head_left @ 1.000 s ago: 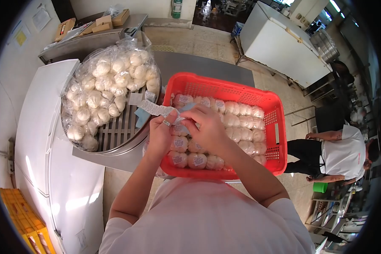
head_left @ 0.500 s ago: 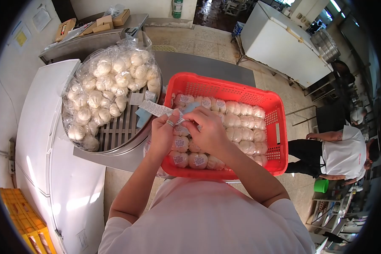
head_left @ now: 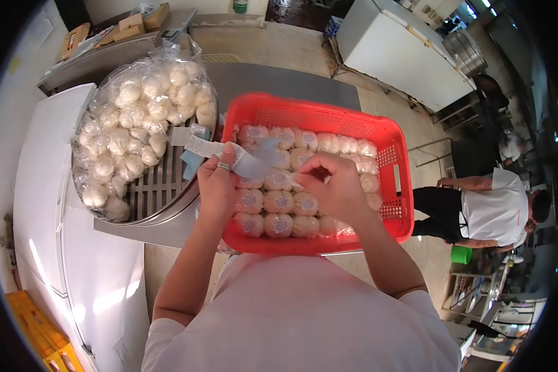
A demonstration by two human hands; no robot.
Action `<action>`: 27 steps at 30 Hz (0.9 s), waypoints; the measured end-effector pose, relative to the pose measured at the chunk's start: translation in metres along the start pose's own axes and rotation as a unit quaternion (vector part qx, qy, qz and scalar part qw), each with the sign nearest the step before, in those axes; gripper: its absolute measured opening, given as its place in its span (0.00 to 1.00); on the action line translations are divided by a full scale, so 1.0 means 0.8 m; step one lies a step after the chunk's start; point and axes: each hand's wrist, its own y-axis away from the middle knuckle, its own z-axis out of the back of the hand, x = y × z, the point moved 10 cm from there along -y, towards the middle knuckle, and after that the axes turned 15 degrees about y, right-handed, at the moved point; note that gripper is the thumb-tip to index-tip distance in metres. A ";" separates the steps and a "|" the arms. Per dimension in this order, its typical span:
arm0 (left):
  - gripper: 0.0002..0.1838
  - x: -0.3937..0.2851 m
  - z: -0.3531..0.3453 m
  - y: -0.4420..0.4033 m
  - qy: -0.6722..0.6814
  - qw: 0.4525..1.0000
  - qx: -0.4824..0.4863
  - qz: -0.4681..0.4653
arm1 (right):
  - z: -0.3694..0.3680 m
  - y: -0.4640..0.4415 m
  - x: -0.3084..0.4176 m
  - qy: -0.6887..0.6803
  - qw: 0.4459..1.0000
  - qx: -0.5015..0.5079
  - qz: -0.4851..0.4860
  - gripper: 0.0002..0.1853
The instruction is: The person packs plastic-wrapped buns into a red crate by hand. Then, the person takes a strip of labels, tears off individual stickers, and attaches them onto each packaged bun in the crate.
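My left hand (head_left: 219,186) pinches a strip of printed labels (head_left: 204,147) over the left rim of the red crate (head_left: 387,127). Above the crate's middle, my right hand (head_left: 332,181) has thumb and index finger pressed together; what they hold, if anything, is too small to tell. Rows of wrapped white buns (head_left: 279,201) fill the crate, and several at the left carry printed labels. On the left, a round slatted steamer tray (head_left: 161,189) bears a clear plastic bag of white buns (head_left: 130,93). Blue backing paper (head_left: 192,164) hangs by the tray's edge.
Crate and tray rest on a grey metal table (head_left: 279,80). A white chest freezer (head_left: 390,49) stands at the back right. A person in a white shirt (head_left: 493,208) is at the right, near a green bucket (head_left: 460,254). Yellow crates (head_left: 37,322) sit at lower left.
My right hand has moved right, away from my left hand and the label strip. The whole view has shifted, so the crate and tray appear further left.
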 end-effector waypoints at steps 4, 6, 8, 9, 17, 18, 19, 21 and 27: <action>0.17 0.008 0.010 -0.005 -0.039 0.999 0.030 0.001 | -0.061 0.050 -0.158 0.073 0.959 0.220 -0.164 0.06; 0.18 0.007 0.011 -0.006 -0.055 0.998 0.032 0.002 | -0.087 0.081 -0.184 0.077 0.938 0.277 -0.192 0.08; 0.18 0.008 0.009 -0.006 -0.063 0.997 0.035 0.004 | -0.104 0.103 -0.193 0.078 0.923 0.308 -0.214 0.10; 0.18 0.009 0.008 -0.005 -0.062 0.997 0.036 0.005 | -0.110 0.104 -0.200 0.123 0.926 0.305 -0.185 0.10; 0.18 0.004 0.001 0.002 -0.049 0.998 0.038 0.005 | -0.092 0.090 -0.199 0.392 0.852 0.303 -0.167 0.19; 0.18 0.004 0.003 0.001 -0.049 0.998 0.042 0.003 | -0.091 0.089 -0.189 0.382 0.856 0.314 -0.150 0.20; 0.18 0.005 0.005 0.000 -0.049 0.998 0.046 0.002 | -0.090 0.089 -0.179 0.372 0.859 0.325 -0.134 0.21; 0.16 0.010 0.011 -0.003 -0.052 0.997 0.056 0.008 | -0.093 0.091 -0.177 0.382 0.858 0.326 -0.109 0.21; 0.09 0.018 0.004 0.000 -0.146 0.984 0.098 0.020 | -0.065 0.068 -0.174 0.418 0.849 0.300 -0.121 0.20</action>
